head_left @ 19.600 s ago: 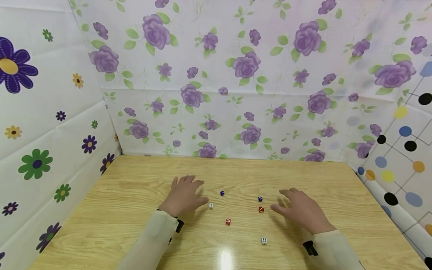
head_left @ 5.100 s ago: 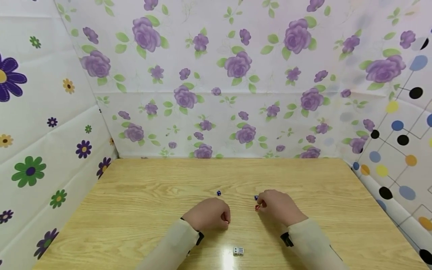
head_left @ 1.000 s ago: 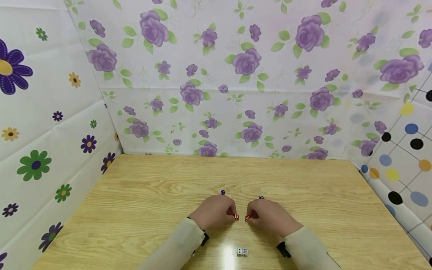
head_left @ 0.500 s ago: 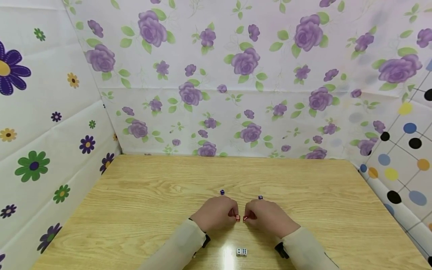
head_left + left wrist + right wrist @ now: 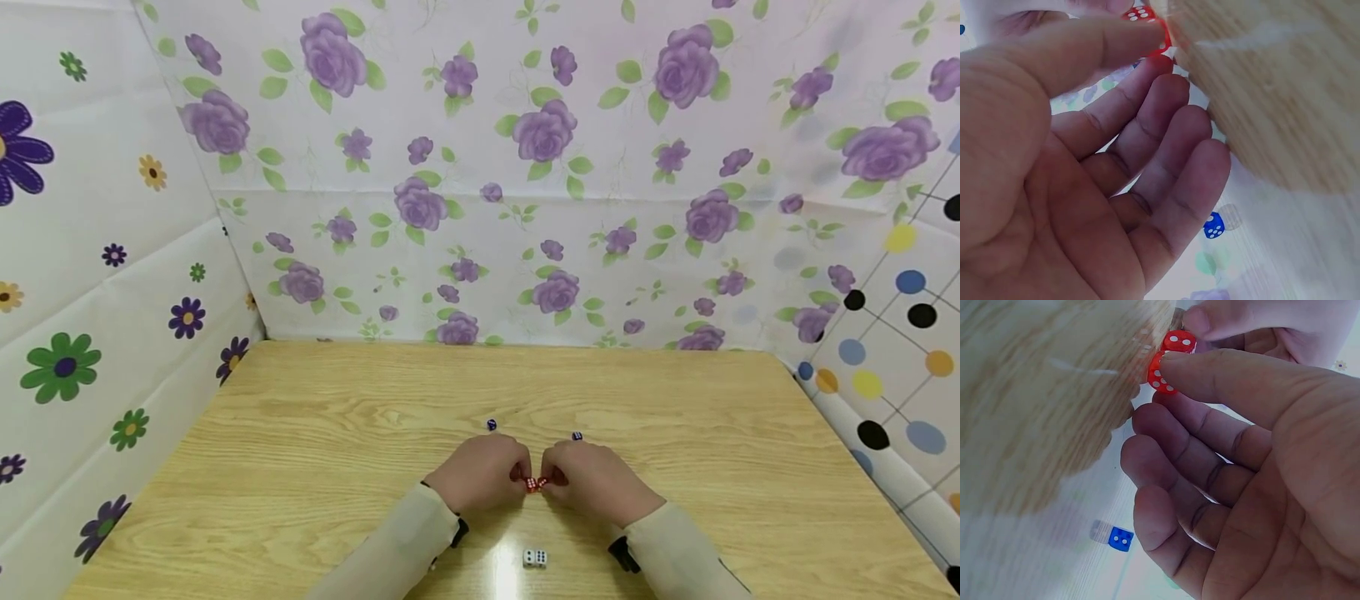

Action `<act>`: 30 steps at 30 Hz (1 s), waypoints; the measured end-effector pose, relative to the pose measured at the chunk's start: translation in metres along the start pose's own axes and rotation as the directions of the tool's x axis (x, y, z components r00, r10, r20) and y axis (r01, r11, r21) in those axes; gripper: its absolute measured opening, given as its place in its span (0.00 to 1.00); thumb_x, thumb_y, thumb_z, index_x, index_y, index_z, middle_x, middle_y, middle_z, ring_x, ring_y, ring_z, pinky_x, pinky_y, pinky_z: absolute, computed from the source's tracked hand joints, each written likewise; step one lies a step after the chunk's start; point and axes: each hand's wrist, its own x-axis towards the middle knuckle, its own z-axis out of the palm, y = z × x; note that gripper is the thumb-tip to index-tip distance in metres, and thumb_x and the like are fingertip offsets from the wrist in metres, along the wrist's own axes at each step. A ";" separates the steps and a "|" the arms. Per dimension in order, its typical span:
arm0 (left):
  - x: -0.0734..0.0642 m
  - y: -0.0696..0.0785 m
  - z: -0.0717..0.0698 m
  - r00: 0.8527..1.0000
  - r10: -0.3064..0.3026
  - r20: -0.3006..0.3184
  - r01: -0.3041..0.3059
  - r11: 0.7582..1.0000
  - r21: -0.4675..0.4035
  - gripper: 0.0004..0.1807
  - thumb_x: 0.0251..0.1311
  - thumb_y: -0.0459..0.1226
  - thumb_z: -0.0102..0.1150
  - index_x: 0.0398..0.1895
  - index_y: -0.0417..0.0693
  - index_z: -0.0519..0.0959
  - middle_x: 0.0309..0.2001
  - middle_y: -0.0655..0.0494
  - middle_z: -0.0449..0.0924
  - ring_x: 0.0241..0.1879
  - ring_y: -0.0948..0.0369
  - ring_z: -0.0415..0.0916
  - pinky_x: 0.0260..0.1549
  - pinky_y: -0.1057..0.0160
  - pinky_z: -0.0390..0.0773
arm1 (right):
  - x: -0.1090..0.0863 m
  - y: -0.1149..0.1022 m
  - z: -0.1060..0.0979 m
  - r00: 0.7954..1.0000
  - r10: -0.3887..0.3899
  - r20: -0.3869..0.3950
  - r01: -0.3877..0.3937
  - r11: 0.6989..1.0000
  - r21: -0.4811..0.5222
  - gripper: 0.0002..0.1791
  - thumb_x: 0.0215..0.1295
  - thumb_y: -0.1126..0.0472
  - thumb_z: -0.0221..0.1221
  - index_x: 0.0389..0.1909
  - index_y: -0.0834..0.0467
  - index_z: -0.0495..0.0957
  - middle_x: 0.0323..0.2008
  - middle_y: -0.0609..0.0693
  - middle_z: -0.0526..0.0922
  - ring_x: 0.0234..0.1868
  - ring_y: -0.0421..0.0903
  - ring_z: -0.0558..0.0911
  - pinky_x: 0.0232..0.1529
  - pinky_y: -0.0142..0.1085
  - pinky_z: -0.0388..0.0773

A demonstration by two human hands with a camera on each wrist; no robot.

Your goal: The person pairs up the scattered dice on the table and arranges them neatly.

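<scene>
Left hand (image 5: 483,473): nearly closed, thumb and fingers pinching the left red die (image 5: 531,484).
Right hand (image 5: 600,483): likewise pinching the right red die (image 5: 543,482).
Red pair: close together between the hands, at the worktop (image 5: 337,433).
White dice (image 5: 529,558): side by side, nearer the person.
Blue dice (image 5: 491,425): apart, beyond the hands.

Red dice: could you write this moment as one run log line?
left hand: pinches red die | right hand: pinches second red die | white dice: side by side, nearer person | blue dice: apart, beyond hands
</scene>
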 end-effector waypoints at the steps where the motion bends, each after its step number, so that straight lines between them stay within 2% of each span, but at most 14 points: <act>1: 0.000 0.000 0.000 1.000 -0.003 0.005 0.003 1.000 -0.007 0.02 0.51 0.38 0.66 0.29 0.57 0.83 0.24 0.71 0.75 0.24 0.71 0.69 0.26 0.71 0.71 | 0.000 0.000 0.000 1.000 0.000 0.000 0.000 1.000 -0.003 0.04 0.56 0.56 0.67 0.27 0.47 0.80 0.25 0.35 0.76 0.24 0.30 0.70 0.27 0.28 0.70; 9: 0.000 0.003 -0.002 1.000 -0.001 -0.010 0.001 1.000 0.017 0.04 0.52 0.43 0.68 0.28 0.57 0.82 0.24 0.70 0.75 0.24 0.72 0.69 0.27 0.71 0.70 | 0.000 -0.002 -0.002 1.000 -0.023 -0.011 0.023 1.000 -0.016 0.04 0.56 0.58 0.67 0.28 0.48 0.80 0.25 0.36 0.75 0.24 0.31 0.68 0.26 0.27 0.69; 15: 0.001 0.004 -0.001 1.000 0.008 -0.015 -0.008 1.000 0.024 0.03 0.54 0.43 0.67 0.28 0.56 0.83 0.25 0.70 0.76 0.24 0.72 0.69 0.27 0.71 0.71 | 0.000 -0.002 -0.002 1.000 -0.024 -0.017 0.024 0.999 -0.026 0.05 0.55 0.57 0.67 0.27 0.48 0.79 0.25 0.36 0.74 0.24 0.31 0.68 0.26 0.27 0.68; 21: 0.003 0.003 0.002 1.000 0.015 -0.021 -0.014 0.999 0.045 0.04 0.53 0.42 0.67 0.31 0.55 0.84 0.27 0.68 0.79 0.26 0.72 0.71 0.29 0.71 0.72 | 0.000 0.000 -0.001 1.000 -0.007 0.001 0.007 1.000 0.017 0.05 0.55 0.57 0.67 0.27 0.47 0.80 0.25 0.35 0.76 0.25 0.31 0.70 0.27 0.28 0.70; 30: 0.003 -0.001 0.003 1.000 0.021 -0.019 -0.021 1.000 -0.012 0.03 0.53 0.39 0.66 0.31 0.55 0.84 0.27 0.68 0.78 0.26 0.72 0.70 0.29 0.71 0.72 | 0.000 0.003 -0.003 0.998 0.037 0.059 -0.041 0.996 0.076 0.04 0.55 0.58 0.67 0.29 0.47 0.80 0.26 0.35 0.76 0.26 0.31 0.71 0.29 0.30 0.72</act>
